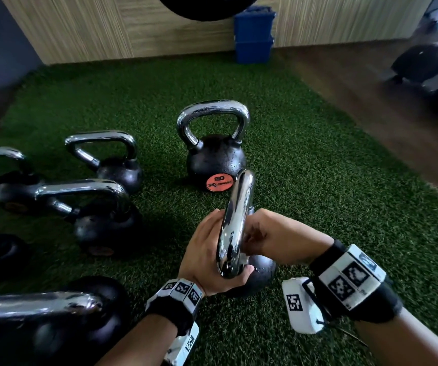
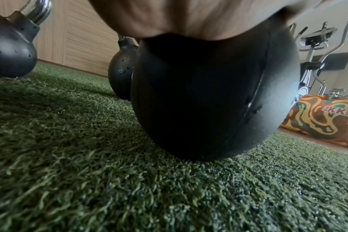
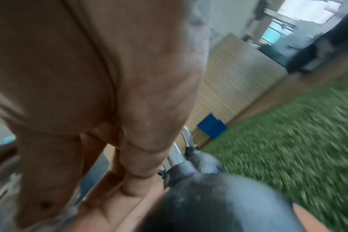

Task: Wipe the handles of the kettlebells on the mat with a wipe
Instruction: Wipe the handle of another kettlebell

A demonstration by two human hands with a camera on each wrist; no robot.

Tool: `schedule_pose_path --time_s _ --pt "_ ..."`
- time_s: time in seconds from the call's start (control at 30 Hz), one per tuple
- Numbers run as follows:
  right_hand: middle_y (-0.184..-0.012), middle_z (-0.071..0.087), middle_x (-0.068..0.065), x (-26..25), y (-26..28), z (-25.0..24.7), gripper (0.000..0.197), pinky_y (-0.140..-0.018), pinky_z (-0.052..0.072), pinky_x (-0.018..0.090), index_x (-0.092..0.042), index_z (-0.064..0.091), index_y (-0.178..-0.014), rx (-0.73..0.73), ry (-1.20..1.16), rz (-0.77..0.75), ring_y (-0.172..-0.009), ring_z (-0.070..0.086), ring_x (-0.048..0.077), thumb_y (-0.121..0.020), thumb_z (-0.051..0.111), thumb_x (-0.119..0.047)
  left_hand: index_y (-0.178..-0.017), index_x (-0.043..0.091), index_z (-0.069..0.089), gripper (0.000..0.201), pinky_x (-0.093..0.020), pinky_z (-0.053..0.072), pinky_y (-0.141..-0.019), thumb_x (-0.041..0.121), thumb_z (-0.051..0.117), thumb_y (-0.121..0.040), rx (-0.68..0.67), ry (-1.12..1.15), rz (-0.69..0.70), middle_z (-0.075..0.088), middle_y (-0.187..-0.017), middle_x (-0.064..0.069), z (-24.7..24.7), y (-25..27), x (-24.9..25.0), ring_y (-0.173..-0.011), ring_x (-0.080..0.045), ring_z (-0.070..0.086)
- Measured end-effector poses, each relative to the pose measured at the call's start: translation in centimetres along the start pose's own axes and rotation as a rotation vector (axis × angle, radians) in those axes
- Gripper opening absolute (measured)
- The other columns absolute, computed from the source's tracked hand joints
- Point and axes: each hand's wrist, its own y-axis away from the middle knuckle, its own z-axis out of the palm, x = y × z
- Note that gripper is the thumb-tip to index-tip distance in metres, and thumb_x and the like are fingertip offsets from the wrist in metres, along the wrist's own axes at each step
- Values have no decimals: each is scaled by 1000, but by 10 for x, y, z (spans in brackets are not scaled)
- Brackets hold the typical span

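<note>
My left hand grips the near end of the chrome handle of the kettlebell in front of me, thumb curled under it. My right hand sits against the handle's right side with fingers curled toward it; I can't tell if they clamp it, and I can't make out a wipe in either hand. The kettlebell's black ball rests on the mat, a green artificial-turf mat, shown close up from the left wrist.

Another kettlebell with an orange "20" label stands upright just beyond. More kettlebells crowd the left side of the mat, all with chrome handles.

Room: wood-grain wall panel along the far edge of the mat, blue bins stacked against it, brown wood floor to the right of the mat. Dark gym gear sits far right, blurred. The left wrist view shows an elliptical trainer and a patterned orange bag on the floor past the mat. The right wrist view is motion-blurred.
</note>
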Motion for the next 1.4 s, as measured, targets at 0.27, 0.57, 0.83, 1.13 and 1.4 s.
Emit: schedule_pose_path --time_s 0.27,0.57,0.83,1.13,1.4 --pt "-102 67 29 19 5 27 31 -77 61 33 28 47 -116 47 -1111 -69 -81 73 26 -92 56 11 -143 41 27 92 -42 44 -105 54 74 -64 -5 2 17 49 -136 7 2 2 -5 -124 -21 56" --pt "-98 70 22 20 -11 39 41 -81 60 38 7 60 -107 207 -1345 -178 -84 72 28 -69 74 11 -143 33 26 94 -22 31 -118 58 72 -66 -27 -65 48 43 -139 6 2 2 -9 -128 -19 48" --pt "-89 74 13 12 -22 32 28 -66 62 28 -9 65 -77 540 -1125 -290 -79 73 21 -61 82 6 -147 25 29 99 -20 23 -123 65 70 -66 -71 -108 -32 41 -145 -1 6 8 -17 -136 -24 46" --pt "-79 72 -3 17 -27 23 36 -66 56 20 -20 67 -80 1005 -448 -147 -71 67 10 -66 81 10 -146 33 25 97 -15 19 -122 64 71 -67 -57 -62 -1 34 -149 13 3 5 -13 -137 -14 40" --pt "-65 67 -9 11 -47 14 15 -48 43 12 -20 67 -71 1166 -202 273 -54 55 2 -68 81 -15 -148 37 25 96 -20 24 -123 69 72 -70 -47 -31 -12 23 -154 35 3 6 -16 -145 10 25"
